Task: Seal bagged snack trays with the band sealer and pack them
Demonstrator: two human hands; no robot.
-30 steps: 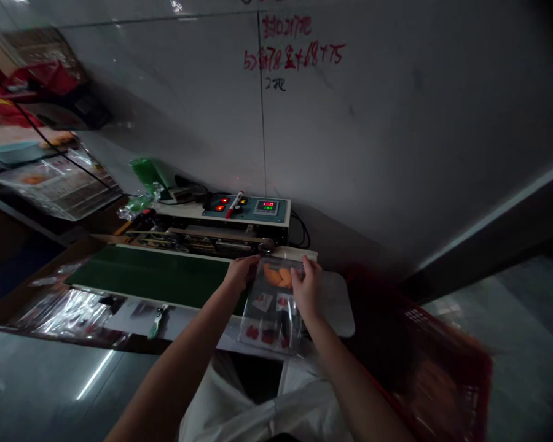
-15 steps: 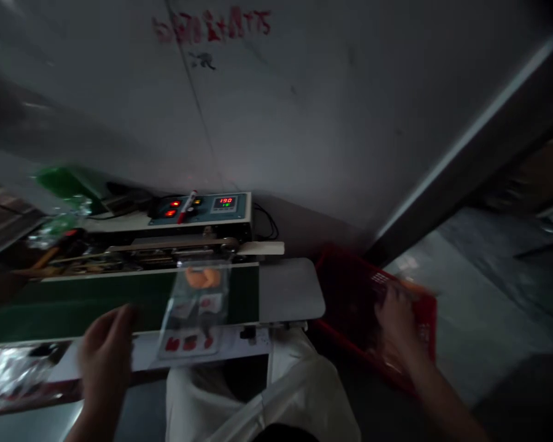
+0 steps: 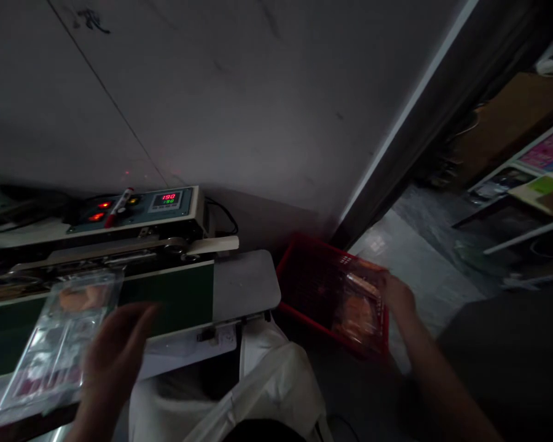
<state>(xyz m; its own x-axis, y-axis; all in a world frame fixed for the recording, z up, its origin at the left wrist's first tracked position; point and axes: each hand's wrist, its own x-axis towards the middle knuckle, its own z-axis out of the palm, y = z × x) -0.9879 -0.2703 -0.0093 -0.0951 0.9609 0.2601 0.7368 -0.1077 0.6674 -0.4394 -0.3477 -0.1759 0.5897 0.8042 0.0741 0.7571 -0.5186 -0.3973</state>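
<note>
A clear plastic bag (image 3: pixel 59 341) with orange and red printed contents lies on the green conveyor belt (image 3: pixel 166 293) of a band sealer (image 3: pixel 133 212). My left hand (image 3: pixel 117 350) hovers open beside the bag, blurred and holding nothing. My right hand (image 3: pixel 399 298) is at the far rim of a red plastic crate (image 3: pixel 299 270), over orange-filled bags (image 3: pixel 354 316) lying inside. Its fingers are hidden or blurred, so I cannot tell whether it grips anything.
The sealer's control panel (image 3: pixel 136 210) has a red display and a marker resting on it. A grey metal plate (image 3: pixel 244 285) extends the belt's right end. White cloth (image 3: pixel 253 393) covers my lap. Shelves (image 3: pixel 534 178) stand past a doorway at the right.
The bag has travelled left along the belt, free of my hands. My right hand has left the bag and gone to the crate. The view has swung right.
</note>
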